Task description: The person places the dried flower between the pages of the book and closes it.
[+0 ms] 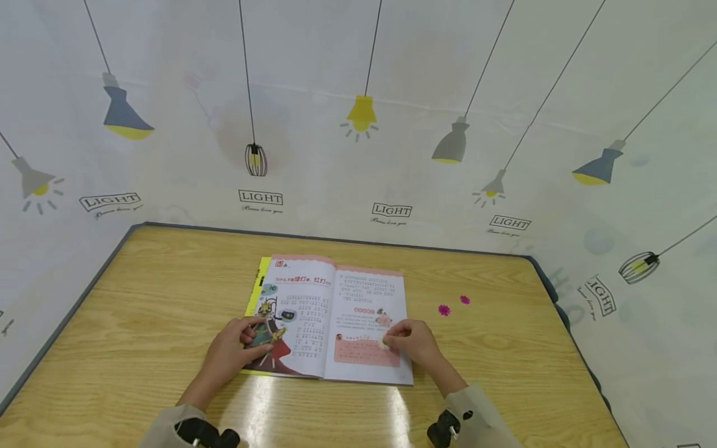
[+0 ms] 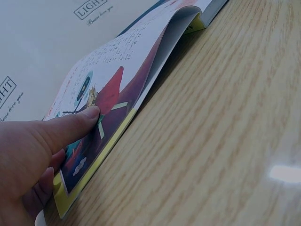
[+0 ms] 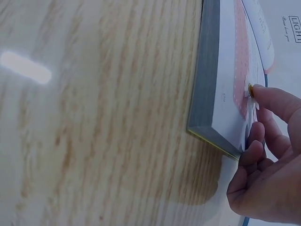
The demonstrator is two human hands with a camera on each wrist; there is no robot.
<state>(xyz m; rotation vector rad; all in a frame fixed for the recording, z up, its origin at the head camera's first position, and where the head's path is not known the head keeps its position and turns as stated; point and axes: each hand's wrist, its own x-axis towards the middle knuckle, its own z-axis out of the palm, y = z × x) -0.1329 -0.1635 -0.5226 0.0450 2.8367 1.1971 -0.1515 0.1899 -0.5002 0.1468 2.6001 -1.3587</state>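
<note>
An open book [image 1: 364, 298] with printed text and colour pictures lies on the wooden table. My left hand [image 1: 231, 351] grips its left side, the thumb on the illustrated page and the other fingers curled at the edge, as the left wrist view shows. Over the right page, my right hand [image 1: 416, 342] pinches a small white flower [image 3: 249, 91] with a yellow centre between thumb and forefinger. The flower is right at the page, over the pink text box [image 1: 358, 353]. Its far petals are partly hidden by the fingertips.
Two small magenta flowers [image 1: 444, 310] lie on the table to the right of the book. The wooden table [image 1: 157, 292] has a dark edge, and a pale wall covering [image 1: 319, 199] printed with lamps stands behind it.
</note>
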